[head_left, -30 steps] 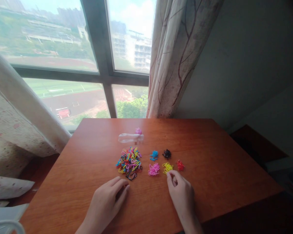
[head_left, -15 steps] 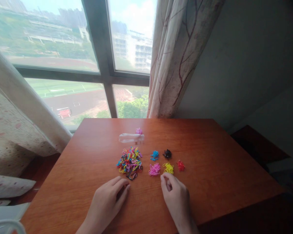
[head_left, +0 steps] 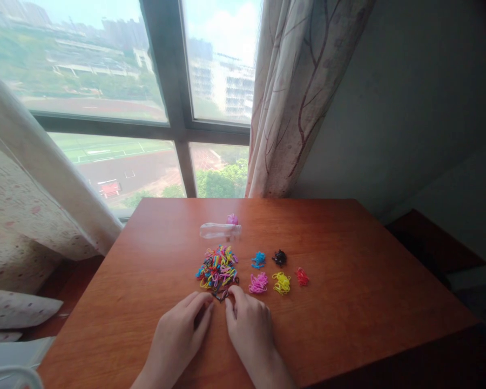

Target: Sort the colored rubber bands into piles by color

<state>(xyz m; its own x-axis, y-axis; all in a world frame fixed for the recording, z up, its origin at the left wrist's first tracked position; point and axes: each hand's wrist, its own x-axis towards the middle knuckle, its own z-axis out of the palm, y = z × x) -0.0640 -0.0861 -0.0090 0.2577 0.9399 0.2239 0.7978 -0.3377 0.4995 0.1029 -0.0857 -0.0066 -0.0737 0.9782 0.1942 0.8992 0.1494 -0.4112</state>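
Observation:
A mixed pile of small coloured elastic loops (head_left: 217, 266) lies on the wooden table, with a few black and pink loops at its front edge. Just in front of it, my left hand (head_left: 184, 327) rests on the table, thumb and fingers curled toward each other; whether anything is between the tips is too small to see. My right hand (head_left: 249, 319) is bent in, its fingertips beside the front loops and close to my left hand. Right of the mixed pile are single-colour heaps: blue loops (head_left: 258, 260), black loops (head_left: 279, 257), pink loops (head_left: 258, 283), yellow loops (head_left: 282, 283) and red loops (head_left: 302, 276).
Behind the piles lies a clear plastic bottle (head_left: 216, 230) on its side, with a purple object (head_left: 232, 219) next to it. The wooden table (head_left: 368, 292) stands against a window with patterned curtains (head_left: 294, 108). A white item (head_left: 12, 359) is at the lower left.
My right hand has moved left from beside the yellow heap to the front of the mixed pile. My left hand stays nearly in place. The view has shifted slightly.

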